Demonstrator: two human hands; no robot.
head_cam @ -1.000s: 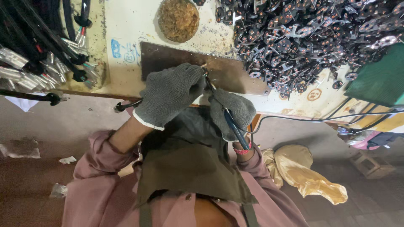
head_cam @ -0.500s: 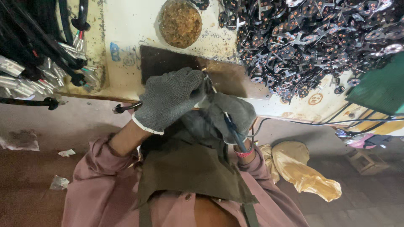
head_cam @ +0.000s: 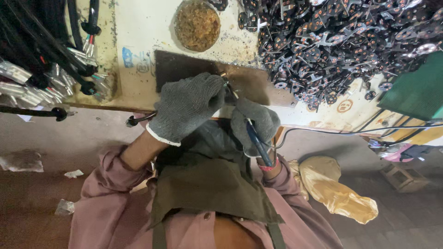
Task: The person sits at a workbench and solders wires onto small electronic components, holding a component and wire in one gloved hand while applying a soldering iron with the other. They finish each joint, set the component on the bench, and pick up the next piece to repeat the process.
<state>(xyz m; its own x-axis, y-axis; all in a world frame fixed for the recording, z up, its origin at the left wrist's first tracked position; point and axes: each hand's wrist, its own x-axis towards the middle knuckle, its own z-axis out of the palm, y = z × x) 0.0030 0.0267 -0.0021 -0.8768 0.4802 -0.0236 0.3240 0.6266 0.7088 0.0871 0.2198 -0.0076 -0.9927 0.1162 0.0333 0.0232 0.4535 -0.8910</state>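
Head view, looking straight down at a workbench edge. Left hand [head_cam: 187,108], in a grey knit glove with white cuff, sits at frame centre, fingers curled shut over something small at the bench edge; what it pinches is hidden by the glove. Right hand [head_cam: 254,123], same grey glove, is just right of it and touching it, fingers wrapped tight around a soldering iron [head_cam: 256,143] with a blue-black handle. The handle slants down-right toward the wrist, and the thin metal tip points up-left to the gap between the two hands. The tip meets a small brass-coloured part [head_cam: 224,75] just above the left glove, over a dark brown work plate [head_cam: 177,67] lying on the pale bench top [head_cam: 138,37].

Upper centre: round tin of brown tip-cleaning wool [head_cam: 197,24]. Upper right: a big heap of small dark metal pieces [head_cam: 332,41], some with copper spots. Far right edge: green pad [head_cam: 415,90]. Upper left: bundle of black cables [head_cam: 41,50] with silver ends. Lower frame: pink sleeves, olive apron [head_cam: 212,189]. Lower right on the floor: yellow plastic bag [head_cam: 337,189].
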